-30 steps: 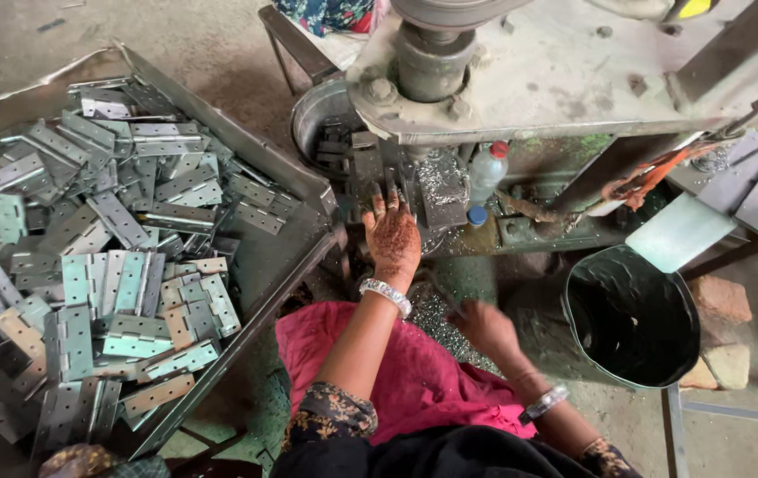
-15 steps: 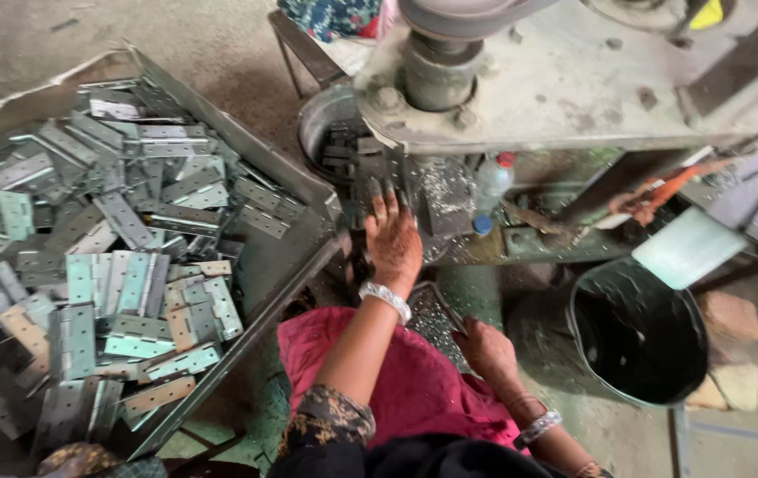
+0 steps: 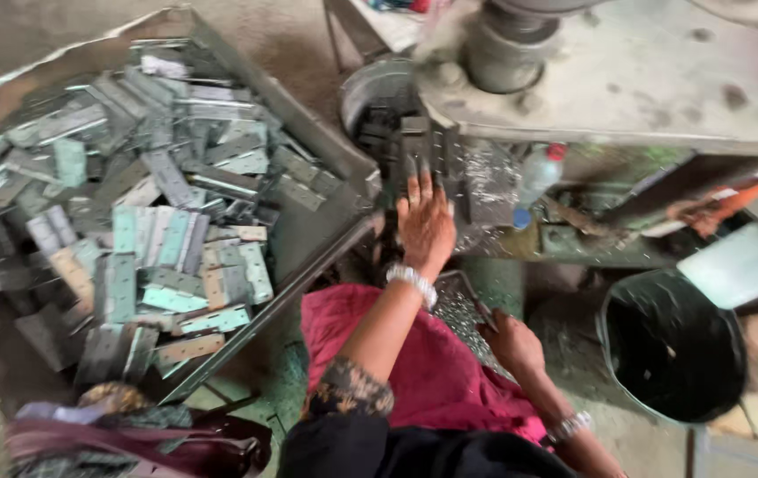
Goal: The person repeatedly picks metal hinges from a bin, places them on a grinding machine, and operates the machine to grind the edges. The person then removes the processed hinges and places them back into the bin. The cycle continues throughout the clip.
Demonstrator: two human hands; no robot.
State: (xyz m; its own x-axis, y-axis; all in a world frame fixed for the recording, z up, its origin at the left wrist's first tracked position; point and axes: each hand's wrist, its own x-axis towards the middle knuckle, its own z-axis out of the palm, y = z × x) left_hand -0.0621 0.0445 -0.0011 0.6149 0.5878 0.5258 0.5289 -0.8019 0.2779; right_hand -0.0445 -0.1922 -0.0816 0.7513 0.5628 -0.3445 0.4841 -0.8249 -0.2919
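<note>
Little was changed since the earlier frame: the left hand (image 3: 426, 223) was kept raised at the centre of the frame, fingers spread flat against the dark metal parts (image 3: 399, 142) stacked under the edge of the press worktop (image 3: 627, 80), only the view being shifted slightly. The right hand (image 3: 513, 341) was seen lower, right of centre, curled onto the edge of a perforated tray (image 3: 458, 310) resting over the pink lap cloth (image 3: 396, 354); whether anything was gripped could not be told. The step in hand was judged to be reaching into the stack; a piece would next need to be pinched free. One large bin of hinge plates (image 3: 140, 212), too many to count, filled the left; one black bucket (image 3: 671, 345) and one plastic bottle (image 3: 534, 181) were counted at right.
</note>
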